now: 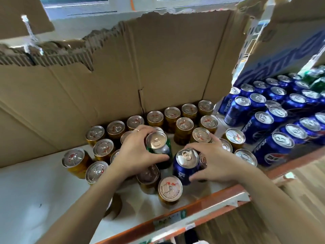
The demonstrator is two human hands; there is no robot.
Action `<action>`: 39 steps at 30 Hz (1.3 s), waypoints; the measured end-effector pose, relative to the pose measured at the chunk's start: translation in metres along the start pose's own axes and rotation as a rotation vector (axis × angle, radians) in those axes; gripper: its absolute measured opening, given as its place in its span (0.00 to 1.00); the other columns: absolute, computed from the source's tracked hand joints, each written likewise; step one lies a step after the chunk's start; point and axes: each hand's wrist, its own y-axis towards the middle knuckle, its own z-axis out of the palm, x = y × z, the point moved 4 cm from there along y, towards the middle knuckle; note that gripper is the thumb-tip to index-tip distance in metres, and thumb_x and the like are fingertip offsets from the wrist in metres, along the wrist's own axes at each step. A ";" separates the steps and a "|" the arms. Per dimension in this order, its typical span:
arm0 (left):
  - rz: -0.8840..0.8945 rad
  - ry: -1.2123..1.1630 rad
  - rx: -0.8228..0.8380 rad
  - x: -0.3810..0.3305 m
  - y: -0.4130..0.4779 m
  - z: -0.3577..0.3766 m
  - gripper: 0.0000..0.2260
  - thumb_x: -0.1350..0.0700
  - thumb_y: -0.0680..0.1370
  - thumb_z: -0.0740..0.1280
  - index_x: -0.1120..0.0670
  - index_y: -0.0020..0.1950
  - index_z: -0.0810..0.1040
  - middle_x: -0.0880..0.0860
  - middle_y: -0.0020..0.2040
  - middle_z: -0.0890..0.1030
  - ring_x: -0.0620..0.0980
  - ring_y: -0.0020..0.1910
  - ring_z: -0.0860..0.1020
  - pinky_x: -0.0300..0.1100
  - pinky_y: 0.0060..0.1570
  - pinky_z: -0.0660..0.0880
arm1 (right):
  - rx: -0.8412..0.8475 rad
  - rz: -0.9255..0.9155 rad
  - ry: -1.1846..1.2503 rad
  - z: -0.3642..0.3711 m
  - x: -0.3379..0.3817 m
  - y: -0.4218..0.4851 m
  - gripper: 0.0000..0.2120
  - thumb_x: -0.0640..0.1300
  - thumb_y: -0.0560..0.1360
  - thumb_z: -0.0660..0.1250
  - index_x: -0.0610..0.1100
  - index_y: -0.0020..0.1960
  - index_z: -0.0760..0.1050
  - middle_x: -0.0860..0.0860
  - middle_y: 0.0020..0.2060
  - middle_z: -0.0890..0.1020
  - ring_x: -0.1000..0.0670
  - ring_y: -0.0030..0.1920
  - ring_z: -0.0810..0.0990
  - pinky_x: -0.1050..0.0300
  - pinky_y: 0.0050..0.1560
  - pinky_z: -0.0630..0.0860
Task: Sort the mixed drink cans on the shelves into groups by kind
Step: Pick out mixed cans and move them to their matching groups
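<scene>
Left hand grips a green can, right hand a blue can. Gold cans crowd both, cardboard stands behind, and Pepsi cans sit to the right.

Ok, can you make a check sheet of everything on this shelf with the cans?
Surface: white shelf with an orange front edge.
Job's things: gold cans crowd the middle, with a green can and a tilted blue can among them; blue Pepsi cans are grouped at right.
Clutter: torn cardboard sheet behind the gold cans.
Hands: left hand grips the green can; right hand grips the blue can.
Cables: nothing seen.
Surroundings: wooden floor below.
</scene>
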 end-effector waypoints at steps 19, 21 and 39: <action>-0.385 -1.529 0.201 -0.051 -0.020 -0.016 0.27 0.40 0.71 0.65 0.58 0.61 0.80 0.57 0.52 0.84 0.55 0.49 0.84 0.54 0.48 0.81 | -0.618 -0.066 1.583 -0.023 0.032 -0.057 0.18 0.53 0.76 0.60 0.45 0.49 0.86 0.44 0.43 0.85 0.46 0.42 0.84 0.47 0.41 0.83; -0.403 -1.620 0.216 -0.062 -0.025 -0.005 0.22 0.46 0.71 0.64 0.60 0.57 0.81 0.59 0.49 0.84 0.58 0.48 0.82 0.55 0.59 0.76 | -0.659 -0.061 1.607 -0.019 0.028 -0.067 0.19 0.55 0.73 0.63 0.44 0.52 0.84 0.43 0.44 0.84 0.45 0.41 0.84 0.50 0.39 0.82; -0.457 -1.420 0.354 -0.241 -0.044 0.146 0.39 0.44 0.60 0.75 0.53 0.70 0.74 0.60 0.58 0.83 0.59 0.51 0.84 0.58 0.44 0.81 | -0.844 0.036 1.679 -0.067 -0.122 -0.243 0.17 0.54 0.68 0.70 0.43 0.48 0.86 0.43 0.44 0.85 0.43 0.43 0.85 0.47 0.46 0.82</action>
